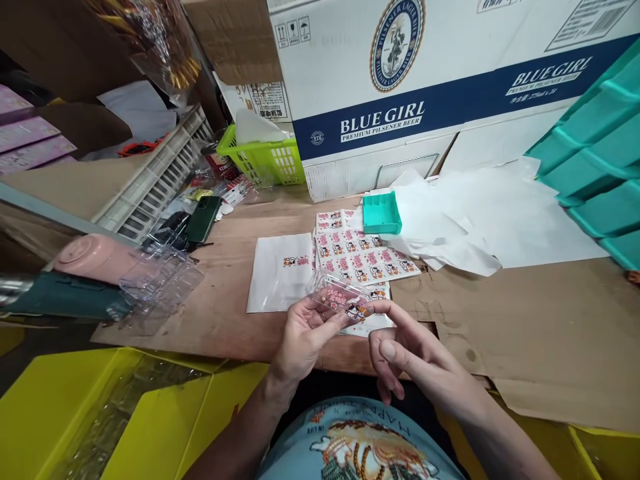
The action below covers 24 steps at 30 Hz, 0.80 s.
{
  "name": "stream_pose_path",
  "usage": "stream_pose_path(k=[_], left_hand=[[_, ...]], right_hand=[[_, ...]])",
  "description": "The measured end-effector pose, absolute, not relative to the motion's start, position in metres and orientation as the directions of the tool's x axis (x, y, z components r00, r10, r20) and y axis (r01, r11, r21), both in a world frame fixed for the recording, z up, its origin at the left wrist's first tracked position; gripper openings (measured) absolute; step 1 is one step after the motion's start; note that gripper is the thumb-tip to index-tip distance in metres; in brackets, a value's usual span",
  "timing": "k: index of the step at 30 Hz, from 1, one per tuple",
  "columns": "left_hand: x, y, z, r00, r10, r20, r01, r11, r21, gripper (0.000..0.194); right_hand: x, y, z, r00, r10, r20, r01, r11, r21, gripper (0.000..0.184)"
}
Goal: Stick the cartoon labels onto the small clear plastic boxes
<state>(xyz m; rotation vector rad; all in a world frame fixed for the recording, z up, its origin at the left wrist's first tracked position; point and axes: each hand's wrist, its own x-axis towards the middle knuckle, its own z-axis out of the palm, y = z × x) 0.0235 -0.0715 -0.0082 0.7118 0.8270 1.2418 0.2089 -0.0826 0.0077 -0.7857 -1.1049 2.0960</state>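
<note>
Left hand (pixel 309 335) grips a clear case (pixel 320 285); right hand (pixel 416 345), loosely curled, apparently touches its sticker (pixel 341 300) with one fingertip.

Two bare forearms (pixel 250 420) slant inward from below, the bare left hand (pixel 310 337) pinching between thumb (pixel 327 331) and bent fingers (pixel 306 310), the bare right hand (pixel 413 347) just beside it, index finger (pixel 400 316) stretched leftward, other fingers (pixel 381 367) loosely curled.

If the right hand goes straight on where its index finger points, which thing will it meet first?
The right hand would most likely meet the clear plastic case held in the left hand. Its index fingertip looks right by the case's end; whether they touch is unclear.
</note>
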Motion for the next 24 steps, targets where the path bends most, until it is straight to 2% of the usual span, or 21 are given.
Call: stream_pose_path(k=[19, 24], left_hand=[[0.0201, -0.0733, -0.0136, 0.127, 0.979, -0.159, -0.460, 0.200, 0.865, 0.023], [0.0196, -0.0752, -0.0136, 0.103, 0.978, -0.182, -0.439, 0.209, 0.874, 0.021]], right_hand=[[0.2041, -0.0754, 0.0086, -0.606, 0.743, -0.286, -0.169, -0.471, -0.866, 0.062], [0.2032, -0.0759, 0.0081, -0.599, 0.745, -0.293, -0.159, -0.469, -0.869, 0.058]])
